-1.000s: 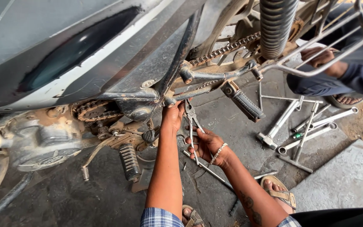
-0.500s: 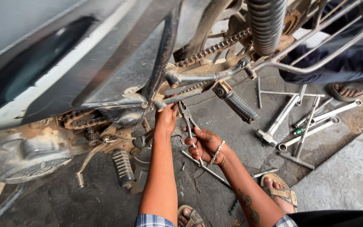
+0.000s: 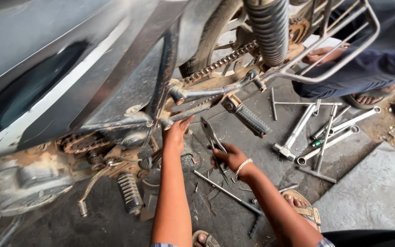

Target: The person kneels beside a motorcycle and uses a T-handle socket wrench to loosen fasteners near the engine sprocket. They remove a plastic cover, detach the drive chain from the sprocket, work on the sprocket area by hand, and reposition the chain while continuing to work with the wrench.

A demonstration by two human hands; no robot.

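Pliers point(image 3: 212, 137) gripped in right hand point(image 3: 229, 159), left hand point(image 3: 174, 135) fingertips hidden behind muddy motorcycle frame point(image 3: 197, 89), its grip unclear.

Below me spreads a dark, oil-stained concrete floor point(image 3: 234, 132), gritty with dust and small scraps. At the lower right of the frame sits a raised pale grey stone slab point(image 3: 376, 192). Flat daylight falls evenly, casting only soft shadows across the middle.

tools point(image 3: 325, 132) lie right of footpeg point(image 3: 251, 120)
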